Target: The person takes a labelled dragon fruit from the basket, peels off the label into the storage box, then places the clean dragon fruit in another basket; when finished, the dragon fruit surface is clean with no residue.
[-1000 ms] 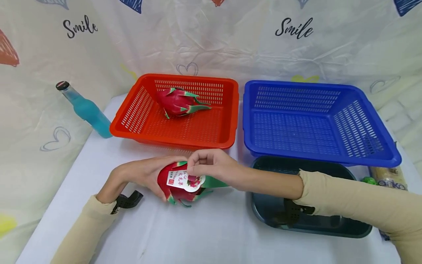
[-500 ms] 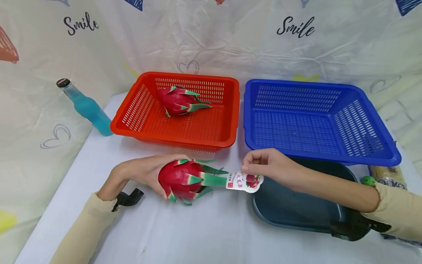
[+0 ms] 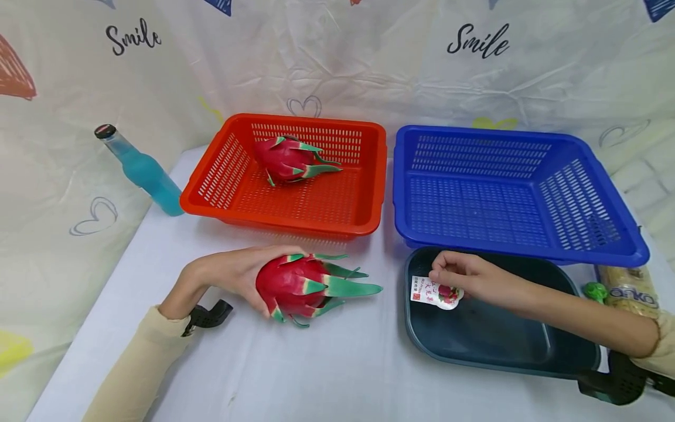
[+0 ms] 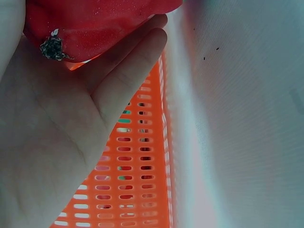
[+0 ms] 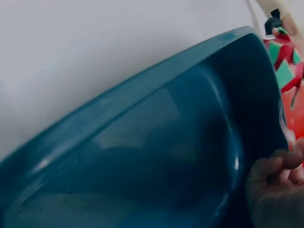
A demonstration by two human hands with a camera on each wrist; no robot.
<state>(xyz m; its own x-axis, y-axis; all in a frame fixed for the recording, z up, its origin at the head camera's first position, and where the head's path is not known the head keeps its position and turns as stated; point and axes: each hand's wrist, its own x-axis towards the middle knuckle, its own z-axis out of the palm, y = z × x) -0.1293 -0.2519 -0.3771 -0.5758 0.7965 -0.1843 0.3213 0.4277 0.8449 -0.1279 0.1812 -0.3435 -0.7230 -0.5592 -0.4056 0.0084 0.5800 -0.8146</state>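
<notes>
On the white table lies a dragon fruit (image 3: 295, 287) with green-tipped scales, its long leaves pointing right. My left hand (image 3: 234, 275) grips its blunt end, thumb on the near side and fingers on the far side. The left wrist view shows the red skin (image 4: 95, 28) and a dark stem scar against the palm. Over the left part of a dark teal tray (image 3: 501, 346), my right hand (image 3: 464, 275) pinches a white paper label (image 3: 435, 293) with a printed fruit picture. In the right wrist view the curled fingers (image 5: 266, 173) are at the tray's edge.
A red basket (image 3: 285, 220) holding another dragon fruit (image 3: 287, 159) stands behind the left hand. Right of it is a blue basket (image 3: 474, 205). A bottle of blue liquid (image 3: 150, 176) stands far left; a clear-wrapped package (image 3: 633, 287) lies beyond the tray's right side.
My right hand has pulled the label off the dragon fruit and carried it right, over the tray. The left hand keeps its grip on the fruit, which stays in place.
</notes>
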